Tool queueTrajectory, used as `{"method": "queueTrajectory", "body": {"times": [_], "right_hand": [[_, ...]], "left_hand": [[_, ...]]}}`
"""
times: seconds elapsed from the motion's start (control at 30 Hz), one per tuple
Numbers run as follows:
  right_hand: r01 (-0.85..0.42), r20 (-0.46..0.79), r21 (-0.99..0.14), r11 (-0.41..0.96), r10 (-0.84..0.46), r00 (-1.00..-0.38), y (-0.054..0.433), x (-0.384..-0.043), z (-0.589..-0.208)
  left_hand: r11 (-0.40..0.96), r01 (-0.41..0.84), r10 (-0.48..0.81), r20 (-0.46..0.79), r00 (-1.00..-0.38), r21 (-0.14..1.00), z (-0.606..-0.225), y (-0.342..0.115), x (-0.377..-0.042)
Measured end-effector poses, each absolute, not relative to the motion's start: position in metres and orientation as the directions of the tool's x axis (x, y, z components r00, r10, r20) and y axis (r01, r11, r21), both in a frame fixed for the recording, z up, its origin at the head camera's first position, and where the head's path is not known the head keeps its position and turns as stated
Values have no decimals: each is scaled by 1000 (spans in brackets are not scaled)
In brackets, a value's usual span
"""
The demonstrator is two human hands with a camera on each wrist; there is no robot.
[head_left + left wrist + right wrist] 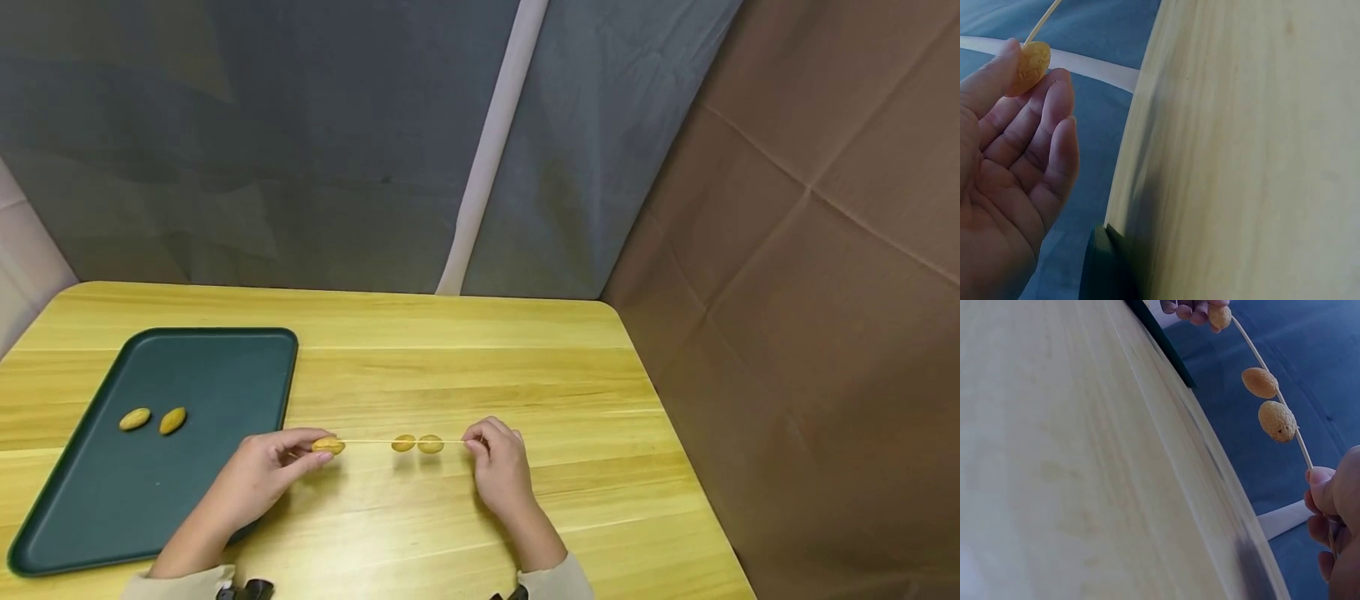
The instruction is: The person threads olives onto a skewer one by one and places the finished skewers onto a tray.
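Above the table, a thin wooden skewer [367,440] spans between the two hands. My right hand [504,471] pinches its right end between thumb and fingers; the tail runs down past the palm in the right wrist view. Two tan, pitted, almond-like nuts, a smaller one [1260,382] and a rounder one [1277,420], sit close together on the skewer; I cannot tell how they are fixed. With thumb and fingertips, my left hand [258,471] pinches a third almond-like nut [1032,65] at the skewer's left end. Its other fingers are loosely bent.
A dark green tray [217,367] lies on the left of the wooden table [450,350], under the left forearm. On it rest two more almond-like nuts, one paler [135,419] and one browner [173,421]. Grey and brown cloths hang behind and right.
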State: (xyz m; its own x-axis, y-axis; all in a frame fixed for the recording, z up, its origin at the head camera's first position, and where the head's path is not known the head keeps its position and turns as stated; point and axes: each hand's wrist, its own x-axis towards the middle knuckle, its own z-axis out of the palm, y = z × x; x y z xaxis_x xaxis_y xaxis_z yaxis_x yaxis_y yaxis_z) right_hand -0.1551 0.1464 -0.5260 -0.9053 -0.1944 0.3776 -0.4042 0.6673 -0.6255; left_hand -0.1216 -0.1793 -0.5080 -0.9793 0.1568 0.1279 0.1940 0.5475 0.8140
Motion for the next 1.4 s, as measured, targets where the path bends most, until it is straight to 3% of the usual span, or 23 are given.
{"method": "queueTrajectory", "body": {"times": [0.67, 1.4], "right_hand": [[-407, 384, -615, 676, -194, -903, 148, -156, -528], [-480, 443, -568, 669, -242, -863, 150, -160, -532]], "left_hand": [[550, 166, 141, 105, -984, 819, -512, -183, -121], [527, 269, 180, 203, -962, 806, -516, -185, -119]]}}
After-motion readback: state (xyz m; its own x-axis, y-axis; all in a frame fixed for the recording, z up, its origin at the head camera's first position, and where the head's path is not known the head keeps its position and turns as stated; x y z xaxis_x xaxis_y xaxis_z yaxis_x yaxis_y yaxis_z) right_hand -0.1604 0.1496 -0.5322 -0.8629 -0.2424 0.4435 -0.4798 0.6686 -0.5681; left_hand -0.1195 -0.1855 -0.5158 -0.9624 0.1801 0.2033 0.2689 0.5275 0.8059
